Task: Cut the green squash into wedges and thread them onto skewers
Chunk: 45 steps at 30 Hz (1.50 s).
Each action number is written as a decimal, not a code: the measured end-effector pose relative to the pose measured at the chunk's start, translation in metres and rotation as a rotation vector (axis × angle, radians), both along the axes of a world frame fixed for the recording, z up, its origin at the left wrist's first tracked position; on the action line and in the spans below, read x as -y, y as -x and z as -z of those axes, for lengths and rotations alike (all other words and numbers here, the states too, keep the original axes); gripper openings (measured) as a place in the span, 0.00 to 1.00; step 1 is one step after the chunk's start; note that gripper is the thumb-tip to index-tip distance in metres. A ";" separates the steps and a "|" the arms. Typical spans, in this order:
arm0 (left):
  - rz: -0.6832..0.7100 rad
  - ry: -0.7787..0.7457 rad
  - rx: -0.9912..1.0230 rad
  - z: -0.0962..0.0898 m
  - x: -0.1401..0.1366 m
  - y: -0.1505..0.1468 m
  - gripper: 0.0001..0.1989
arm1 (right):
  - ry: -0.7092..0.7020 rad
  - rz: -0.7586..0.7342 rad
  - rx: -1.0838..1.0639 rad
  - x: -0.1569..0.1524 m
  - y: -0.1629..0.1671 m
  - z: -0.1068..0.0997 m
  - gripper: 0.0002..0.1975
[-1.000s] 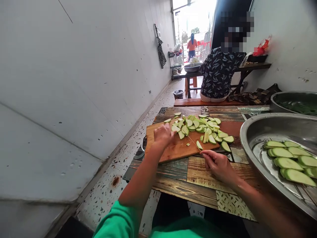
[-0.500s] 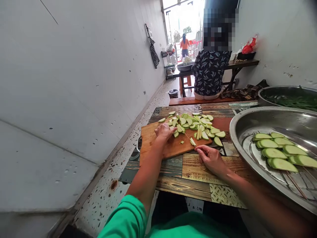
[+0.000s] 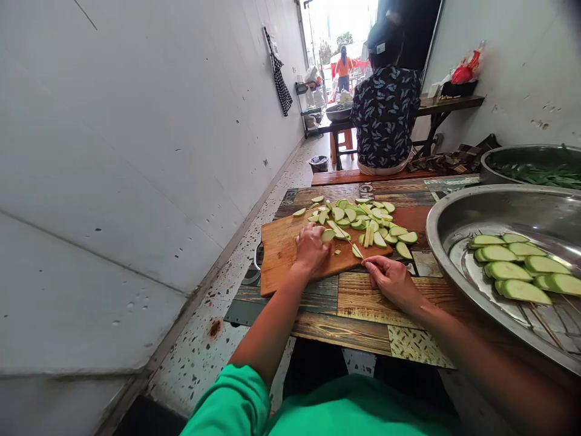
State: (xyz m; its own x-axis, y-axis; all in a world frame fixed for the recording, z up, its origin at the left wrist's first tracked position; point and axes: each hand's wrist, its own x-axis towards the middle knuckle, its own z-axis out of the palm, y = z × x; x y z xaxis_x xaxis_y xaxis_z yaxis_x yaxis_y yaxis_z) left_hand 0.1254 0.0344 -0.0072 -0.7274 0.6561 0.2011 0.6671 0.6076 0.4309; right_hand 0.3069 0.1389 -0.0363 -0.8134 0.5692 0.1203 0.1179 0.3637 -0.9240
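Observation:
My right hand pinches the lower end of a thin wooden skewer, which slants up to the left over the cutting board. One zucchini slice sits on the skewer near my right fingertips. At the board's middle, my left hand has its fingers closed against another pale zucchini slice, beside the skewer. Loose zucchini slices lie heaped over the far part of the board and onto the table.
On the right, a steel basin holds skewered zucchini slices. Behind it stands a second basin with green vegetables. A person sits on the bench ahead, back turned. A white wall runs along the left.
My left hand has drawn back slightly from the heap, and a slice now shows at its fingers. My right hand keeps its pinch on the skewer. The view has shifted a little.

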 end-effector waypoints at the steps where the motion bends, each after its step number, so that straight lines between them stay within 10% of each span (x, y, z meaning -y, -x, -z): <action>1: 0.021 -0.072 0.054 -0.001 0.000 0.003 0.13 | -0.005 0.002 -0.005 0.000 0.000 0.001 0.19; 7: 0.060 -0.533 0.804 -0.004 0.003 0.030 0.21 | -0.086 0.015 -0.037 0.002 -0.001 0.009 0.22; 14: 0.041 -0.857 1.132 0.003 0.016 0.044 0.19 | -0.281 -0.078 -0.003 0.024 0.006 -0.018 0.20; 26: -0.243 -1.148 1.445 0.006 0.022 0.053 0.08 | -0.129 -0.154 0.006 0.036 0.025 -0.005 0.22; 45: -0.243 -1.232 1.485 0.003 0.015 0.044 0.08 | -0.063 -0.131 0.022 0.033 0.026 -0.002 0.21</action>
State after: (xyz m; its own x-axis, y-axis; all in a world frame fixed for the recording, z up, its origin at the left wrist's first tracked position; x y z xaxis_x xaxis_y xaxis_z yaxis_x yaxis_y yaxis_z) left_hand 0.0818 0.0193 -0.0101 -0.7635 0.5339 -0.3632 -0.6099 -0.4113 0.6774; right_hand 0.2812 0.1057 -0.0343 -0.8833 0.4494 0.1335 0.0856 0.4346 -0.8966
